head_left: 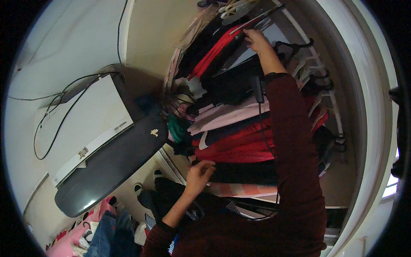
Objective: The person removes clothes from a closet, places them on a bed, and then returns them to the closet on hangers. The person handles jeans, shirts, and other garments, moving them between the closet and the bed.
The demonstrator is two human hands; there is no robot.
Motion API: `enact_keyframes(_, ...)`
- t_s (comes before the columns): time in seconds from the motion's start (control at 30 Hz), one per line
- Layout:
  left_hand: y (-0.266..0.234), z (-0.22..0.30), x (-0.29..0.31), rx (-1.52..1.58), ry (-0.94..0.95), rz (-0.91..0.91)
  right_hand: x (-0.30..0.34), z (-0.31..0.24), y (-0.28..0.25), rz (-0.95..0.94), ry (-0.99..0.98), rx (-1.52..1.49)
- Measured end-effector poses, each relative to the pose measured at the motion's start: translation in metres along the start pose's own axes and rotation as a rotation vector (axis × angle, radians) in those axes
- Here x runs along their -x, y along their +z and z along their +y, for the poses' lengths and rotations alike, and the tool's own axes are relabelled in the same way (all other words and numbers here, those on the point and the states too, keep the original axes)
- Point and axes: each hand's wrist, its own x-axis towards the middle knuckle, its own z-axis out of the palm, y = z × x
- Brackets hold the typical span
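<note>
My right hand (257,41) reaches up into the closet, its fingers bent together at a dark garment beside a red garment (212,53). A pale hanger bar (246,26) lies just above the fingertips; what they pinch is too small to make out. Lower down, my left hand (200,175) is at the edge of a black garment (244,172), fingers curled in. Whether cloth is between those fingers is unclear. Between the hands hang a red fluffy garment (235,143), a pink garment (231,115) and a black one (233,85).
A metal rail (319,60) with several hangers runs down the closet's right side. A black cable (261,124) hangs by my right arm. To the left stand an ironing board (115,167) with a dark cover and a white appliance (90,124). Clothes (102,229) are heaped at lower left.
</note>
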Motion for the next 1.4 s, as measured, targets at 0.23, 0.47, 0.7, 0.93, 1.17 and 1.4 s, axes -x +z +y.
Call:
enact_keyframes(0.23, -0.004, 0.01, -0.012, 0.003, 0.011, 0.054, 0.028, -0.017, 0.034, 0.211, -0.226, 0.169)
enact_keyframes(0.47, -0.006, 0.045, -0.039, -0.14, 0.091, 0.105, -0.009, -0.014, 0.017, 0.009, -0.149, 0.005)
enact_keyframes(0.7, -0.007, 0.112, -0.142, -0.262, 0.511, 0.354, 0.009, -0.013, -0.013, -0.014, -0.294, 0.239)
enact_keyframes(0.93, 0.019, 0.144, -0.225, -0.597, 0.74, 0.942, 0.078, -0.029, -0.059, -0.202, -0.213, 0.347)
enact_keyframes(1.17, 0.032, 0.069, -0.245, -0.883, 0.584, 0.475, 0.094, -0.002, -0.115, -0.201, -0.229, 0.638)
enact_keyframes(1.4, 0.07, 0.062, -0.205, -0.627, 0.6, 0.459, 0.091, 0.013, -0.132, -0.269, -0.267, 0.761)
